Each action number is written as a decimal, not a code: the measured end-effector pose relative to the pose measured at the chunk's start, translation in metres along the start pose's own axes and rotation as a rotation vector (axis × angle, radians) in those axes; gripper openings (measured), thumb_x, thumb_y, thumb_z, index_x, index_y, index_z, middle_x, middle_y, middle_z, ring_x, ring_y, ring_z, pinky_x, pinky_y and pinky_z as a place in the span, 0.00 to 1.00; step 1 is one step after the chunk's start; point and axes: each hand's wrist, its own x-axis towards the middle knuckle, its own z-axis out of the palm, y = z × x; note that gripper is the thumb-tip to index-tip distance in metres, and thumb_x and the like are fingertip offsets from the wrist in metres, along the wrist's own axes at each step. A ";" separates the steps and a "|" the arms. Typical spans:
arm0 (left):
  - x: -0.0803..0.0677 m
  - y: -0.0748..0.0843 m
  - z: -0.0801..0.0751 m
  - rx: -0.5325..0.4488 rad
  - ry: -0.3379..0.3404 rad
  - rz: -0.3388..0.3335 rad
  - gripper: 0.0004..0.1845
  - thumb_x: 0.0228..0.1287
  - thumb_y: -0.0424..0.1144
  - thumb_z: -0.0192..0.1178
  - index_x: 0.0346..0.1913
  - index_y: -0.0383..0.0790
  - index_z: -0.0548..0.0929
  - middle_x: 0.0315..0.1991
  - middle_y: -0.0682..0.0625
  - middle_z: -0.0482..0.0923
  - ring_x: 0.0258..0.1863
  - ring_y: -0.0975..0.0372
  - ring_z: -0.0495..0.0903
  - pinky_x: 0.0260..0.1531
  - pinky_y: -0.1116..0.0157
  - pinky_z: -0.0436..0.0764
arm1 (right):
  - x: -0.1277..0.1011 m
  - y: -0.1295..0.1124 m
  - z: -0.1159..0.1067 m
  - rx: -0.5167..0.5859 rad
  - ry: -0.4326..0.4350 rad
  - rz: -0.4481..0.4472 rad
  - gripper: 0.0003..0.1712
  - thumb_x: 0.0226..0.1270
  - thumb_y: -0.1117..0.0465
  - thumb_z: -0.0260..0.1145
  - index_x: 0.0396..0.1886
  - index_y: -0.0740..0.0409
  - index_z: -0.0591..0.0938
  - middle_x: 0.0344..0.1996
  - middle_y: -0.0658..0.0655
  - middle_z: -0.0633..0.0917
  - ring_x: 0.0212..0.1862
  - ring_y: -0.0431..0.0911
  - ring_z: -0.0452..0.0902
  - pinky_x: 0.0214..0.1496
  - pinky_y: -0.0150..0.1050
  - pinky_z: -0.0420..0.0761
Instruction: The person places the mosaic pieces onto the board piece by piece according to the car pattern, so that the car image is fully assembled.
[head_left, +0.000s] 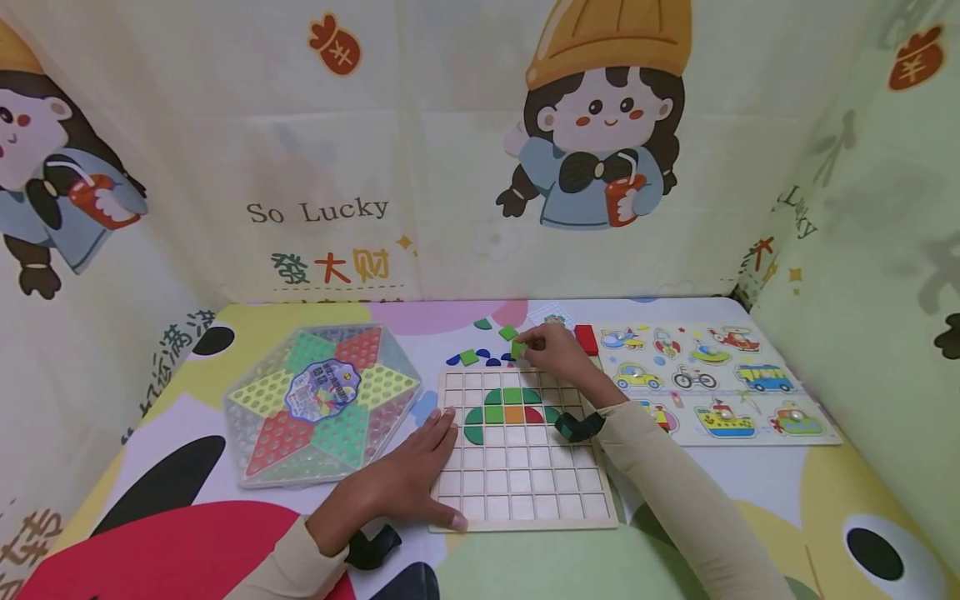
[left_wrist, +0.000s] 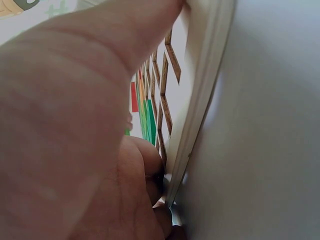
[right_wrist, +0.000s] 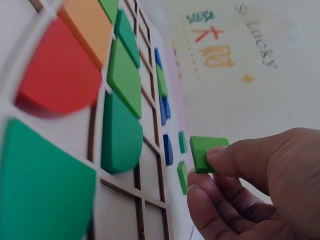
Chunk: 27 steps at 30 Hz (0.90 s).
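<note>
Nearest to me, both my sleeves come in from the near edge, each wrist wearing a dark strap. My left hand (head_left: 408,483) lies flat on the near left corner of the wooden grid board (head_left: 525,492), its fingers (head_left: 442,429) straight and lightly spread along the board's left edge, thumb pressing the near rim; it holds nothing. The left wrist view shows that thumb against the board's pale edge (left_wrist: 200,100).

My right hand (head_left: 551,350) reaches over the far edge of the board. Its fingers (right_wrist: 225,155) pinch a small green square tile (head_left: 517,349) (right_wrist: 206,151) between thumb and fingertips, lifted just above the tabletop (head_left: 750,492) beyond the board's far rim.

Set in the upper rows of the board is a cluster of tiles: green pieces around an orange square (head_left: 513,413) with a red quarter-round (head_left: 533,414) touching it on the right. Loose green and blue tiles (head_left: 468,357) lie on the tabletop just beyond the board, near the pinched tile. A red block (head_left: 586,338) sits just right of my right hand.

Left of the board rests a hexagonal Chinese checkers set (head_left: 322,404). On the right lies a vehicle peg puzzle (head_left: 712,383), well apart from my left hand.
</note>
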 end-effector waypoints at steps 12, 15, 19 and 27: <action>0.000 0.000 0.000 -0.003 0.001 0.001 0.65 0.48 0.71 0.65 0.77 0.35 0.47 0.78 0.44 0.32 0.75 0.50 0.31 0.69 0.46 0.49 | -0.040 -0.017 0.012 0.014 -0.084 -0.099 0.17 0.64 0.69 0.65 0.52 0.56 0.86 0.39 0.50 0.84 0.37 0.47 0.74 0.37 0.36 0.77; 0.000 0.000 0.000 -0.002 -0.001 -0.002 0.65 0.47 0.72 0.65 0.77 0.35 0.47 0.78 0.44 0.32 0.75 0.50 0.31 0.69 0.46 0.49 | -0.047 -0.021 0.015 0.015 -0.106 -0.128 0.16 0.64 0.69 0.65 0.51 0.56 0.86 0.38 0.49 0.83 0.35 0.46 0.74 0.36 0.35 0.78; 0.000 0.000 0.000 0.004 -0.004 -0.006 0.65 0.47 0.72 0.65 0.77 0.35 0.47 0.78 0.44 0.32 0.75 0.50 0.31 0.69 0.46 0.49 | -0.055 -0.025 0.017 0.031 -0.144 -0.146 0.14 0.62 0.69 0.66 0.47 0.56 0.87 0.36 0.48 0.83 0.34 0.45 0.75 0.36 0.35 0.79; 0.000 0.000 -0.001 0.013 0.002 0.003 0.64 0.48 0.71 0.65 0.77 0.34 0.47 0.78 0.44 0.33 0.75 0.50 0.31 0.69 0.47 0.49 | -0.068 -0.029 0.020 0.054 -0.211 -0.214 0.13 0.61 0.69 0.69 0.45 0.55 0.87 0.36 0.45 0.84 0.31 0.44 0.74 0.37 0.36 0.76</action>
